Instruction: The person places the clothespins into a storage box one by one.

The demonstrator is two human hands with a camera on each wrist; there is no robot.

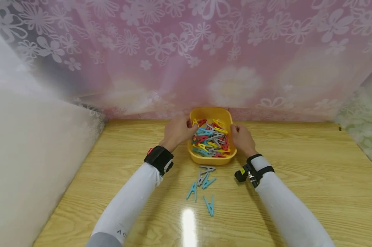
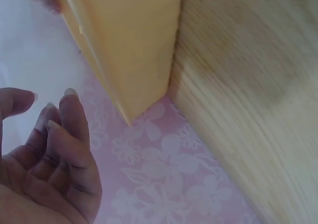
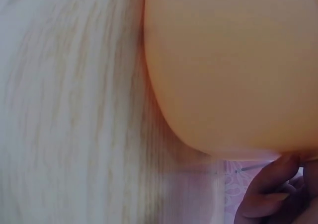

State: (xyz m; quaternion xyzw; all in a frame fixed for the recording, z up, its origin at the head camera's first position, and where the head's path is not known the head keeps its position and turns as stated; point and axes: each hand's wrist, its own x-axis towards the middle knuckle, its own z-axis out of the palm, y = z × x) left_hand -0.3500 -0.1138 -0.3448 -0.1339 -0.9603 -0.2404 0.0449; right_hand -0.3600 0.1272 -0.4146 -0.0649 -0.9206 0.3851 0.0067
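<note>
A yellow plastic basket [image 1: 212, 160] stands at the back of the table, full of red, yellow, blue and grey clothespins [image 1: 209, 137]. My left hand [image 1: 180, 130] is over its left rim in the head view. Seen from the left wrist, this hand [image 2: 54, 169] has loosely bent fingers, thumb apart from them and nothing between. On the other side, my right hand [image 1: 243, 139] grips the basket's right rim. From the right wrist, its curled fingers [image 3: 271, 184] meet the edge of the basket [image 3: 233, 70]; part of that hand is out of frame.
Several loose clothespins lie in front of the basket, among them a blue one [image 1: 209, 206] nearest me and a grey one [image 1: 207, 169] close to the basket. A pink flowered curtain [image 1: 173, 68] hangs behind the wooden table [image 1: 297, 164]. A pale wall [image 1: 34, 144] borders the left.
</note>
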